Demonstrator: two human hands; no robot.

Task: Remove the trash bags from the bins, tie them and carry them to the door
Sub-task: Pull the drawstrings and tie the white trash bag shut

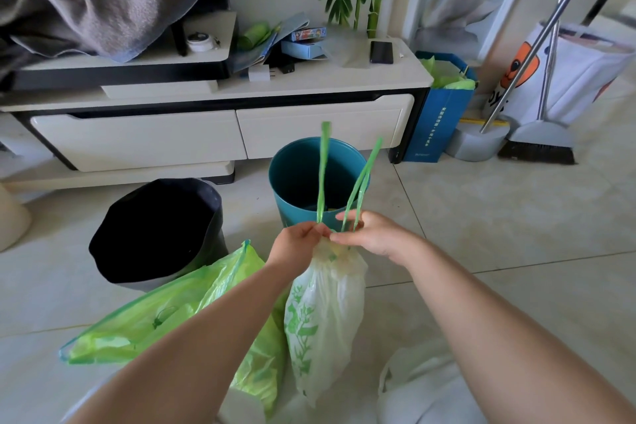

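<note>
A white trash bag (323, 313) with a green plant print hangs in front of me, its neck gathered tight. My left hand (297, 243) pinches the neck and one green drawstring (323, 169) that stands upward. My right hand (373, 236) grips the other drawstring loop (363, 182) at the neck. Behind the bag stands a teal bin (296, 175) with no bag in it. To its left is a bin lined with a black bag (158, 231). A bright green bag (172, 310) lies on the floor by my left forearm.
A low white TV cabinet (220, 127) runs along the back. A blue paper bag (440, 113), a dustpan and broom (537, 141) and a white tote (578, 72) stand at the right. A white bag (423, 385) lies near my right arm. Tiled floor stretches right.
</note>
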